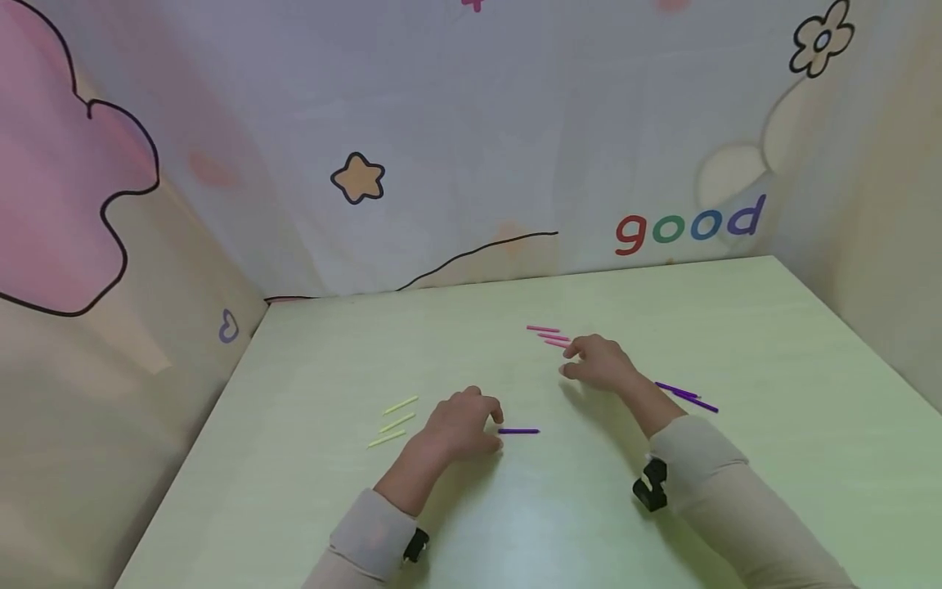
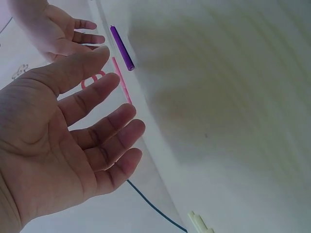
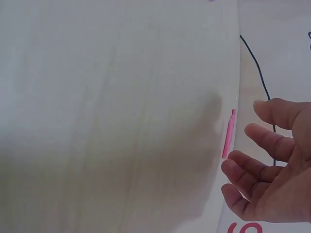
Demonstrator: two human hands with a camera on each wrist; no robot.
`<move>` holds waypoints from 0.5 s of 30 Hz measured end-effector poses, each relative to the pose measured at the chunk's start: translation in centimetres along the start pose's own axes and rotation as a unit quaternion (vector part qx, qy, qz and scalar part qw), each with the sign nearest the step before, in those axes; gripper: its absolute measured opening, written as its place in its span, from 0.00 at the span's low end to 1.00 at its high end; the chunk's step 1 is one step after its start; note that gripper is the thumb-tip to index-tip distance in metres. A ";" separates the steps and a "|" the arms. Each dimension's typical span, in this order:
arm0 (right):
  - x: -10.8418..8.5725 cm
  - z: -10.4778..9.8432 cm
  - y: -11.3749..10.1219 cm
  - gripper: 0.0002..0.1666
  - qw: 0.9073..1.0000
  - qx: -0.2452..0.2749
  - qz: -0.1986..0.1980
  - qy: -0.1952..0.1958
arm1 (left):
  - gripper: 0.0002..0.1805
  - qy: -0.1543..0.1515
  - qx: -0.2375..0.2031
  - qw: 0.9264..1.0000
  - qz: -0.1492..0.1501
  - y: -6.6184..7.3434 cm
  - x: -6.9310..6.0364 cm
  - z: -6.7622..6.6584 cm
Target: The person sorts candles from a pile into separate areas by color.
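My left hand hovers over the table beside a single purple stick, its thumb and fingers parted around nothing. In the left wrist view, a gap shows between the fingers and the purple stick. Farther back and to the right, my right hand is close to three pink sticks. Its fingers are loosely bent and hold nothing, as the right wrist view confirms, with pink sticks beyond the fingertips. Three pale yellow sticks lie left of my left hand.
Two more purple sticks lie beside my right forearm, touching or nearly so. The pale green table meets a printed cloth backdrop at its back edge, with cloth along both sides. Black straps sit at both wrists.
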State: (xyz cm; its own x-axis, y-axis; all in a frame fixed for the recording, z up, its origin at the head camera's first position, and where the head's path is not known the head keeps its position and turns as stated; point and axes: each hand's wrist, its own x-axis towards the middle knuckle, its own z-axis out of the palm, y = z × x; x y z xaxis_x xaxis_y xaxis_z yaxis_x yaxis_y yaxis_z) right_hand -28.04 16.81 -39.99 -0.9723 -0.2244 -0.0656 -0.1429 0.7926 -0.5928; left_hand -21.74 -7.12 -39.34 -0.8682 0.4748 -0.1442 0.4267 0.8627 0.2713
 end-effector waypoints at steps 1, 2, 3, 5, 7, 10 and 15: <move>-0.3 0.1 -0.1 0.19 1.000 0.002 0.001 -0.004 | 0.12 0.001 -0.001 1.000 0.002 0.0 0.0 0.0; -0.5 0.2 -0.2 0.19 1.000 0.001 0.000 -0.005 | 0.12 0.001 -0.003 1.000 0.001 0.0 0.0 0.0; -0.8 0.3 -0.2 0.19 1.000 0.001 -0.004 -0.007 | 0.12 0.000 -0.004 1.000 0.001 0.1 0.0 0.1; -1.3 0.4 -0.4 0.19 1.000 0.004 -0.008 -0.010 | 0.11 -0.003 -0.006 1.000 0.000 0.1 0.0 0.2; -1.7 0.6 -0.5 0.19 1.000 0.005 -0.016 -0.010 | 0.10 -0.005 -0.009 1.000 0.000 0.0 0.0 0.2; -2.2 0.8 -0.5 0.18 1.000 0.008 -0.028 -0.009 | 0.09 -0.004 -0.011 1.000 0.000 -0.2 -0.1 0.3; -3.0 1.1 -0.4 0.17 0.999 0.012 -0.037 -0.003 | 0.07 0.003 -0.018 1.000 0.004 -0.5 0.1 0.6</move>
State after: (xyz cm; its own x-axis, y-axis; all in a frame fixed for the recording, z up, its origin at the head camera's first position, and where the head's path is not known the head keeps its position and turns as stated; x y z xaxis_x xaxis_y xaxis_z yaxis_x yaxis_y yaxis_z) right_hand -24.89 16.56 -40.39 -0.9578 -0.2863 -0.0258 -0.2105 0.7597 -0.6153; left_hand -21.90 -7.37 -40.04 -0.8664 0.4802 -0.1370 0.4240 0.8523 0.3063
